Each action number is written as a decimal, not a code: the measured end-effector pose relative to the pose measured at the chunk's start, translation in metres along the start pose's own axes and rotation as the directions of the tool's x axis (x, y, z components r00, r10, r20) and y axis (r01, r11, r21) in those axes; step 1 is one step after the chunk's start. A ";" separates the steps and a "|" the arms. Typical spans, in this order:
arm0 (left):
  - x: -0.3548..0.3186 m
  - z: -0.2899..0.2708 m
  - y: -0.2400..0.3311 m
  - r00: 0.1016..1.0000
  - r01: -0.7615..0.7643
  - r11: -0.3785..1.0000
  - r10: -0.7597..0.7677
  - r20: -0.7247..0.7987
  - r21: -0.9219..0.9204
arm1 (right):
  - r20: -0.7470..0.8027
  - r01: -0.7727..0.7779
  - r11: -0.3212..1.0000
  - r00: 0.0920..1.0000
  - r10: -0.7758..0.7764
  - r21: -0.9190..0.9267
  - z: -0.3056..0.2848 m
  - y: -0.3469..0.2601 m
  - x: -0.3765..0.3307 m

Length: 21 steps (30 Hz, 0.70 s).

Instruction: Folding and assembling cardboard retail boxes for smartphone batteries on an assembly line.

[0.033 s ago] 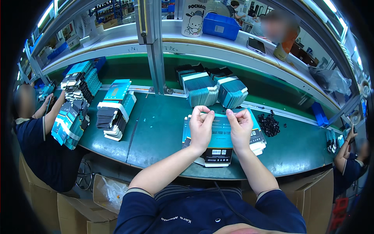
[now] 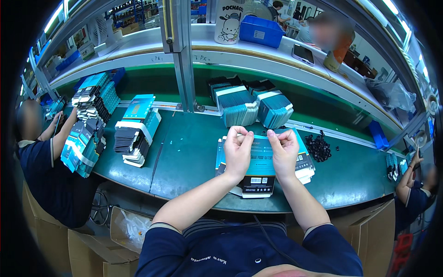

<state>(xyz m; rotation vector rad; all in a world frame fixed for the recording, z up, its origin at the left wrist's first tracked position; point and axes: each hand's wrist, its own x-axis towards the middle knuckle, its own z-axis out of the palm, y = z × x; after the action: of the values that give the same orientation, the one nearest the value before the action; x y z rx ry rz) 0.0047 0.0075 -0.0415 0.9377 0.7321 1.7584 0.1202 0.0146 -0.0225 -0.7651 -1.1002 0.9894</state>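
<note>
- Left hand and right hand: fingertips pinched shut, raised over the flat teal-and-black package; whatever small piece they pinch is too small to tell.
- Package lies on the green bench, directly below, within reach.
- Black small parts heaped just right; card stacks behind.

factory packing line | green workbench | stacked flat cartons | seated co-workers

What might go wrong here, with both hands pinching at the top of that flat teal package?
The package lies on a loose stack near the table edge; a tug by the left hand or right hand may slide it off. The small black parts beside the right hand could get scattered.
</note>
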 end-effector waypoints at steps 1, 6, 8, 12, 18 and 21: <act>0.000 -0.001 0.000 1.000 0.019 1.000 -0.019 0.006 -0.010 | 0.010 -0.003 1.000 1.000 0.003 -0.017 -0.001 0.001 -0.001; 0.000 0.002 -0.005 0.992 -0.128 0.990 0.128 -0.001 0.067 | 0.030 -0.067 0.998 0.997 0.067 -0.015 0.000 -0.001 0.000; -0.001 0.005 -0.007 0.984 -0.177 0.982 0.178 -0.010 0.065 | 0.038 -0.071 0.997 0.997 0.070 0.015 -0.002 0.001 0.002; -0.002 0.006 -0.004 0.982 -0.187 0.975 0.182 0.046 0.122 | 0.064 -0.100 0.995 0.993 0.099 0.002 -0.005 0.000 0.004; 0.023 -0.006 0.005 0.996 -0.021 0.993 0.031 -0.082 0.119 | 0.524 -0.302 0.936 0.775 0.353 -0.182 -0.031 -0.017 0.019; 0.027 -0.006 0.022 0.999 0.037 0.973 -0.041 0.012 0.230 | 0.393 -0.223 0.920 0.853 0.343 -0.321 -0.070 -0.041 0.041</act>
<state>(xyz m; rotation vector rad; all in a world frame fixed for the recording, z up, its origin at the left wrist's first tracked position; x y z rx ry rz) -0.0164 0.0252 -0.0198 1.0837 0.9514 1.6530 0.2031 0.0350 0.0088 -0.9686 -1.5703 1.3303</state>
